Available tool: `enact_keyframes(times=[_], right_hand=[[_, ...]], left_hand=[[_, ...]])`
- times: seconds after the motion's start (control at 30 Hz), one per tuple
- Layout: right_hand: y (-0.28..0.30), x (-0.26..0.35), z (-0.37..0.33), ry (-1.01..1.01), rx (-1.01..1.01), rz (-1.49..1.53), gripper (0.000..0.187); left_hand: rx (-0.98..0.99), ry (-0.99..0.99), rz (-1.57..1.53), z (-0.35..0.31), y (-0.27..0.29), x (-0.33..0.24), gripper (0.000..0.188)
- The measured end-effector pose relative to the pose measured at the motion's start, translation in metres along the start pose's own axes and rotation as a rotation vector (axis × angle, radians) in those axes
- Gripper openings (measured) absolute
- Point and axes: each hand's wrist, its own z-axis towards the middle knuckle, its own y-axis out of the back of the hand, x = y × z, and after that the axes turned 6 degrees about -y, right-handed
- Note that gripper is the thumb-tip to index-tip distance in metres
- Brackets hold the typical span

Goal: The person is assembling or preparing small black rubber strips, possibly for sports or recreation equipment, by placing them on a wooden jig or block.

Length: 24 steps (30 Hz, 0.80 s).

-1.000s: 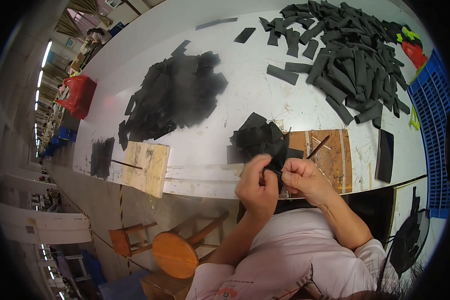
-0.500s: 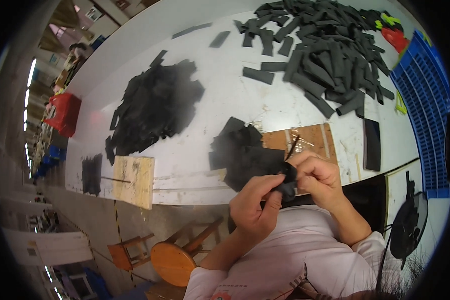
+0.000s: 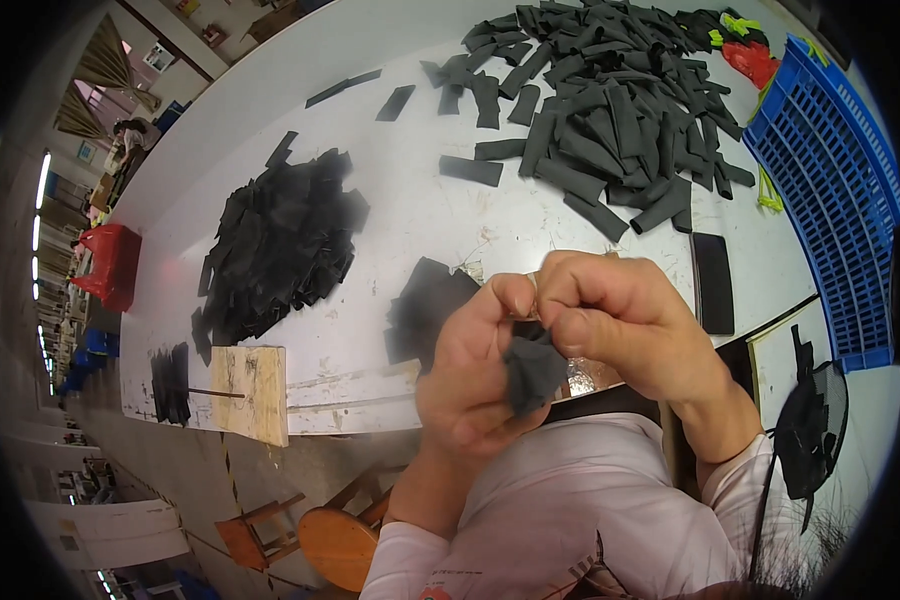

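Observation:
A small dark grey fabric piece (image 3: 532, 375) is bunched between my two hands, above the front edge of the white table. My left hand (image 3: 470, 375) is closed around its lower part. My right hand (image 3: 645, 325) is closed too, with thumb and fingers pinching at the upper end of the cloth. The two hands meet at the fingertips, and what lies between them there is hidden. Just beyond my left hand lies a small stack of flat dark fabric pieces (image 3: 430, 300), partly covered by that hand.
A heap of flat black pieces (image 3: 280, 240) lies left, a pile of dark grey fabric tubes (image 3: 620, 130) at the far right. A wooden block (image 3: 250, 395) with a rod sits at the left edge. A dark flat rectangle (image 3: 712, 285) and a blue crate (image 3: 820, 200) are right; stools (image 3: 338, 545) below.
Both hands have come up closer to the camera, carrying the fabric piece. My left hand now wraps around it more, and the hands' fingertips have come together. The view has shifted slightly.

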Motion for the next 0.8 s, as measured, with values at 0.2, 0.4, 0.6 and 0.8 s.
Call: enact_keyframes(times=[0.2, 0.4, 0.6, 0.8], right_hand=[[0.025, -0.045, 0.024, -0.351, 0.004, 0.202, 0.022], [0.029, -0.053, 0.039, -0.317, 0.011, 0.248, 0.021], [0.03, -0.071, 0.033, -0.35, 0.085, 0.469, 0.023], [0.031, -0.059, 0.04, -0.291, 0.03, 0.243, 0.02]], left_hand=[[-0.2, 0.0, -0.06, 0.003, 0.054, -0.01, 0.033], [-0.439, 0.009, -0.119, 0.017, 0.047, -0.017, 0.029], [-0.304, 0.053, -0.31, 0.0, 0.073, -0.011, 0.026], [-0.375, -0.02, 0.296, 0.002, 0.041, -0.015, 0.025]])
